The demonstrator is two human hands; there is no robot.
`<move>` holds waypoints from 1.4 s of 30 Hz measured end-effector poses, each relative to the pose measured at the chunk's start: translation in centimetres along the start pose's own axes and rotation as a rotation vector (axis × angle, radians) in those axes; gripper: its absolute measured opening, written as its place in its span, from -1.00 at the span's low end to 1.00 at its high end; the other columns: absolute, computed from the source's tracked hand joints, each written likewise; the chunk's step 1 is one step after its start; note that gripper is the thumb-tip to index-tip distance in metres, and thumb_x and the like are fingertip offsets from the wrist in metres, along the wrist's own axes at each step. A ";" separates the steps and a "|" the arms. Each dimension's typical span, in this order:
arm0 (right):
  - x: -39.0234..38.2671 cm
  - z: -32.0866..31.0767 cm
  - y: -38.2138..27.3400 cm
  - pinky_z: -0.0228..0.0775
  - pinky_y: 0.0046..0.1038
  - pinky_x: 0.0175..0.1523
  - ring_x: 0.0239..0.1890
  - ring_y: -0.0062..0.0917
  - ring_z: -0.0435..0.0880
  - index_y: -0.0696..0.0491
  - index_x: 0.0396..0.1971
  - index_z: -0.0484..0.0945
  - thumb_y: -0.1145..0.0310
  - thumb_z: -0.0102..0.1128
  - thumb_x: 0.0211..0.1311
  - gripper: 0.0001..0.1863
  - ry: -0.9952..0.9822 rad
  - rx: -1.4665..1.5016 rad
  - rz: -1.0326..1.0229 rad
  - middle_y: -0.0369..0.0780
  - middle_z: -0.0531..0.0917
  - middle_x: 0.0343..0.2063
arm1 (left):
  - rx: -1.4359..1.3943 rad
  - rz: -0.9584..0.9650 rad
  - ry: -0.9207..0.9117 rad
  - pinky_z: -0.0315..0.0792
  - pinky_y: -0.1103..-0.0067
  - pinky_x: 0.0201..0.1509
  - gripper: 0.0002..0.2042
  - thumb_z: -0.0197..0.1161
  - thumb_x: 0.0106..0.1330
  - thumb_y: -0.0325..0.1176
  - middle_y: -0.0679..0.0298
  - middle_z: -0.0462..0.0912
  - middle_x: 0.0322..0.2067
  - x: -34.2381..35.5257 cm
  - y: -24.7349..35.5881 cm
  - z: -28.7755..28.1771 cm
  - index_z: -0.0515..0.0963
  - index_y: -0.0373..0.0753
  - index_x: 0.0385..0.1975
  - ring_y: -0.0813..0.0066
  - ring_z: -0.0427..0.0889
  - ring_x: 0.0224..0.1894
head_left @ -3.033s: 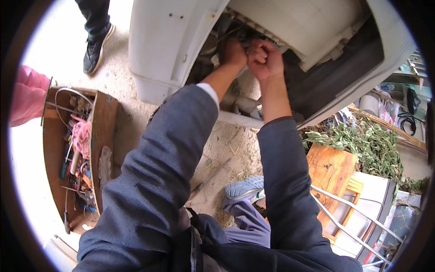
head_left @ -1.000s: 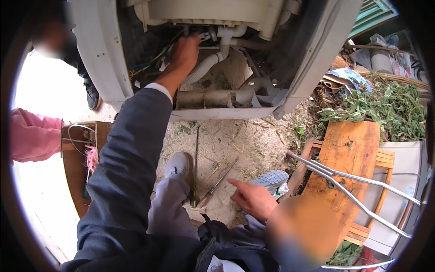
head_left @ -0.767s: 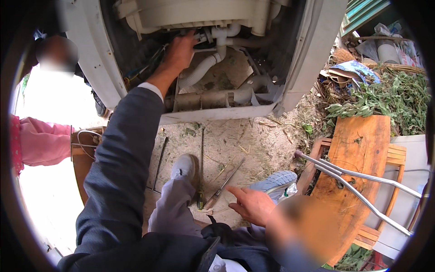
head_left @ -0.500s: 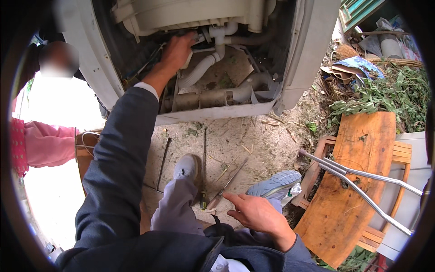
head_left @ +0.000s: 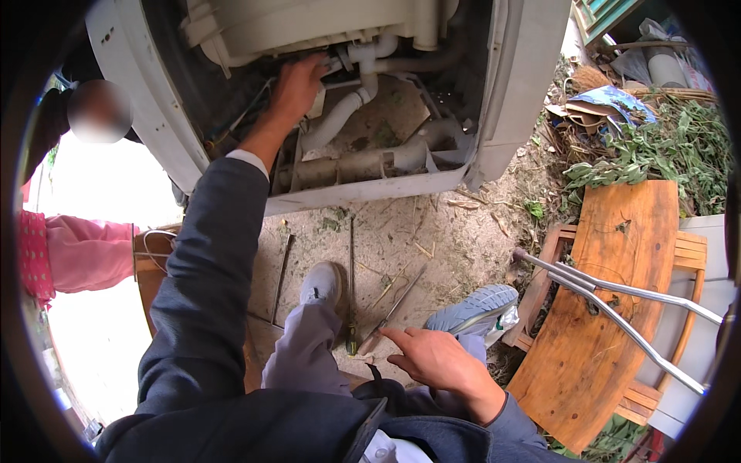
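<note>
Floor [head_left: 471, 239]: pale, gritty, strewn with straw; on it, a green-handled screwdriver [head_left: 352, 340] and a wood-handled pointed tool [head_left: 370, 343]. Right: wooden board [head_left: 621, 270], bent metal tubes [head_left: 652, 298], leafy heap [head_left: 668, 150]. Left: person in pink [head_left: 91, 255]. Ahead: pale cabinet [head_left: 519, 100], open, with white pipe fitting [head_left: 364, 52] beneath a tub [head_left: 309, 25]. Left hand [head_left: 296, 89]: inside, near fitting; grip curled, contents hidden, cannot tell. Right hand [head_left: 438, 359]: grip loose and unladen, forefinger extended, just beside pointed tool. Changed: both hands were inside the cabinet three seconds ago; right hand now low, over the floor.
</note>
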State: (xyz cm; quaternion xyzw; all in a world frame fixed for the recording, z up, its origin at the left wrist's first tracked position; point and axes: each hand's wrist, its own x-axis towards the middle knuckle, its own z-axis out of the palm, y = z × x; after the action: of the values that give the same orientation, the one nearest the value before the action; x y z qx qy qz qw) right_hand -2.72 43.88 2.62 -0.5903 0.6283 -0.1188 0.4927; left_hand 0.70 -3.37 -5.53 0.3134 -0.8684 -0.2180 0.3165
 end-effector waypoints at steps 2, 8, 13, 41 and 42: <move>0.0 0.1 0.1 0.46 -0.09 -0.21 -0.24 -0.01 0.62 0.05 0.18 0.38 0.21 0.17 0.30 -0.51 0.006 -0.001 0.023 0.01 0.63 -0.32 | 0.045 0.016 -0.022 0.51 0.23 -0.01 -0.65 0.10 0.34 -0.52 -0.14 0.65 -0.18 0.1 0.1 0.2 0.51 -0.24 0.13 -0.07 0.62 -0.05; 0.2 0.1 -0.1 0.46 -0.10 -0.21 -0.25 -0.02 0.63 0.07 0.17 0.39 0.23 0.17 0.29 -0.51 -0.001 -0.003 0.028 0.00 0.63 -0.34 | 0.027 0.057 0.042 0.53 0.30 -0.04 -0.67 0.11 0.34 -0.51 -0.08 0.68 -0.19 0.0 0.4 0.8 0.53 -0.27 0.10 -0.04 0.64 -0.06; 0.3 0.3 -0.1 0.46 -0.11 -0.22 -0.26 -0.02 0.63 0.08 0.17 0.39 0.22 0.17 0.29 -0.51 -0.024 0.007 0.027 0.00 0.63 -0.35 | -0.038 -0.008 0.192 0.53 0.33 -0.08 -0.72 0.19 0.33 -0.40 -0.05 0.70 -0.22 0.0 0.0 1.6 0.59 -0.27 0.02 -0.03 0.67 -0.13; 0.3 0.3 0.3 0.45 -0.13 -0.22 -0.27 -0.03 0.62 0.03 0.19 0.40 0.15 0.16 0.31 -0.50 -0.004 0.017 -0.018 -0.01 0.62 -0.35 | -0.103 -0.345 0.379 0.53 0.41 0.00 -0.75 0.35 0.16 -0.38 0.01 0.72 -0.27 0.6 -1.2 3.6 0.69 -0.25 -0.16 0.18 0.73 -0.19; 0.4 0.2 0.4 0.45 -0.13 -0.22 -0.27 -0.03 0.61 0.04 0.19 0.39 0.15 0.16 0.31 -0.50 0.000 0.012 -0.005 -0.01 0.62 -0.35 | -0.051 -0.397 0.380 0.53 0.42 0.01 -0.77 0.35 0.17 -0.39 0.01 0.73 -0.28 0.7 1.1 4.1 0.69 -0.27 -0.18 0.21 0.73 -0.19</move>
State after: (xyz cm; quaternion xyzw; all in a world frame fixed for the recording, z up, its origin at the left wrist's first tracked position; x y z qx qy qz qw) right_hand -2.76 43.69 2.05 -0.5888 0.6260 -0.1239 0.4961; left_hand -2.98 -2.32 -7.43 0.5045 -0.7093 -0.2350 0.4326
